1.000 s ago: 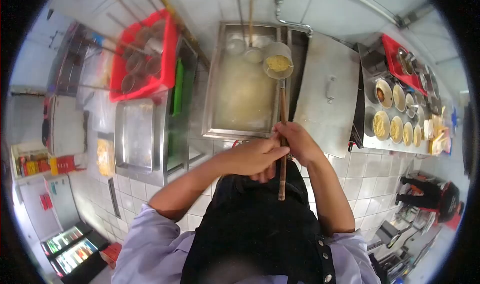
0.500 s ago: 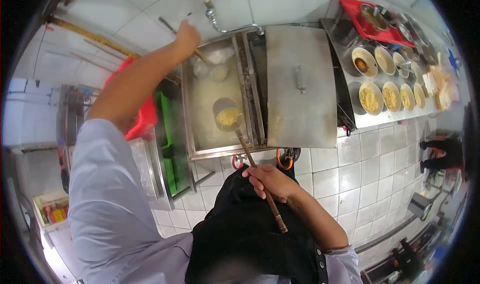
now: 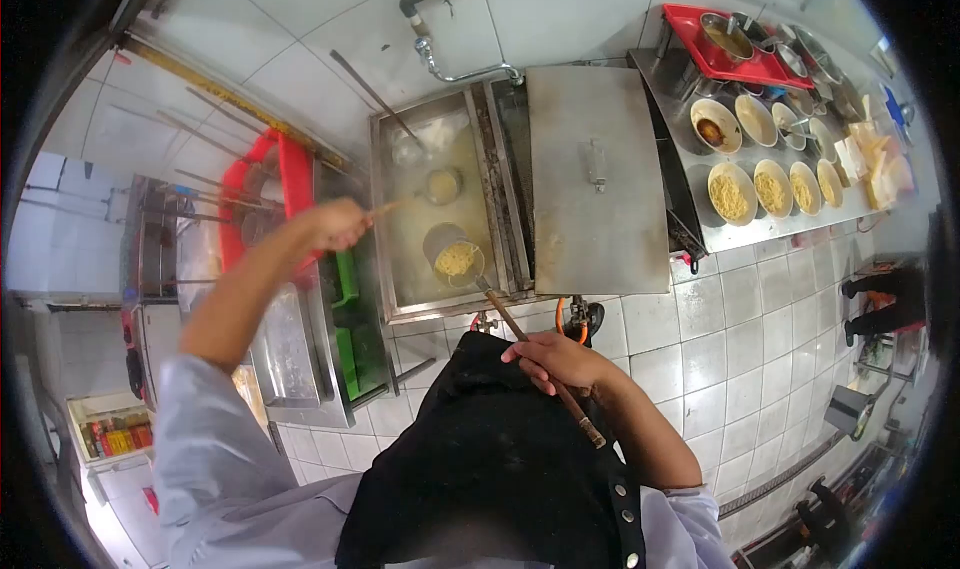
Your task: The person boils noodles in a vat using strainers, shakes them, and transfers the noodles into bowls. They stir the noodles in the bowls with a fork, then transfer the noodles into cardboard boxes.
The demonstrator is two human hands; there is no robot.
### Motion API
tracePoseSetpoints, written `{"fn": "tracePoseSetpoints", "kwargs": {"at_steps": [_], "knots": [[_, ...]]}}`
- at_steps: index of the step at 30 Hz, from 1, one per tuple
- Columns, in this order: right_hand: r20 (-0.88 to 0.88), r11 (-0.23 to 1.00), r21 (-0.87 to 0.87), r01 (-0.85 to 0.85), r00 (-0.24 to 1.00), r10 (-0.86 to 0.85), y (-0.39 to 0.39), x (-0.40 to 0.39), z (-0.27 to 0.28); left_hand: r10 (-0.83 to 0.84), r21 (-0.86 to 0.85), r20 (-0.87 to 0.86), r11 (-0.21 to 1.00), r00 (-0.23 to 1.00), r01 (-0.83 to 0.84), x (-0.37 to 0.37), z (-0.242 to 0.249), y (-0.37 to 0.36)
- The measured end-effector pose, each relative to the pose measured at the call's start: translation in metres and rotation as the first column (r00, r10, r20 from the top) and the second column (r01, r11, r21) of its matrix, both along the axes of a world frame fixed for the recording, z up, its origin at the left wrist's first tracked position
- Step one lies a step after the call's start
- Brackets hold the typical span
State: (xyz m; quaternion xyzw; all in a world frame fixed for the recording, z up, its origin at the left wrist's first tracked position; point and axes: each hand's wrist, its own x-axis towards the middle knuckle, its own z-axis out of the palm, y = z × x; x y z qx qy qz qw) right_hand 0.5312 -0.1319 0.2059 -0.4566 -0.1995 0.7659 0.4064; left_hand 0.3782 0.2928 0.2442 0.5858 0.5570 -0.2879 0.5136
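Note:
My left hand (image 3: 340, 226) is closed around the handle of a ladle (image 3: 442, 185). Its round bowl sits in the cloudy, steaming water of a rectangular metal vat (image 3: 380, 299). Below the ladle, a deep noodle strainer (image 3: 444, 241) holds pale yellow noodles (image 3: 457, 260) at the near end of the vat. From it a long wooden handle (image 3: 510, 321) slants back towards me, and my right hand (image 3: 555, 359) is wrapped round that handle in front of my black apron. Another long-handled tool (image 3: 372, 91) leans in the vat's far left corner, untouched.
A metal lid (image 3: 600, 189) covers the section right of the vat. On the right counter stand several bowls of noodles (image 3: 732, 194), other bowls and a red tray (image 3: 690, 34). A red bin (image 3: 297, 174) and green containers (image 3: 345, 319) are at the left. A tap (image 3: 425, 54) is behind.
My left hand has swung down and to the left, and the ladle bowl has shifted towards me in the water. My right hand stays on the strainer handle. The view has shifted slightly.

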Motion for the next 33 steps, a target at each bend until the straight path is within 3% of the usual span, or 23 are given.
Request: {"fn": "tracePoseSetpoints", "kwargs": {"at_steps": [4,8,10,17,21,26,30,33], "knots": [[0.015,1.0,0.013,-0.003,1.0,0.003,-0.005,-0.01,-0.017,0.369,-0.164,0.267,0.928,0.89,-0.335,-0.075,0.013,-0.067],[0.044,0.999,-0.035,-0.035,0.998,0.037,-0.006,-0.014,0.005,0.577,-0.306,0.354,0.815,0.737,-0.492,-0.118,0.016,-0.123],[0.082,0.998,-0.043,0.04,0.996,-0.036,-0.01,-0.017,0.005,0.719,-0.477,0.356,0.689,0.596,-0.546,-0.134,0.011,-0.144],[0.145,0.962,-0.222,0.158,0.981,-0.128,-0.001,-0.042,0.046,0.792,-0.639,0.409,0.603,0.453,-0.478,-0.141,-0.006,-0.186],[0.11,0.945,-0.226,0.237,0.97,-0.217,-0.001,-0.06,0.05,0.806,-0.689,0.414,0.581,0.423,-0.434,-0.144,0.002,-0.194],[0.095,0.913,-0.203,0.355,0.935,-0.342,0.012,-0.085,0.058,0.701,-0.549,0.565,0.713,0.435,-0.436,-0.155,0.022,-0.205],[0.028,0.896,-0.177,0.407,0.912,-0.408,0.015,-0.096,0.06,0.68,-0.532,0.571,0.733,0.459,-0.424,-0.164,0.037,-0.2],[0.109,0.884,-0.103,0.456,0.889,-0.445,0.02,-0.1,0.045,0.615,-0.452,0.643,0.786,0.457,-0.421,-0.161,0.042,-0.198]]}}
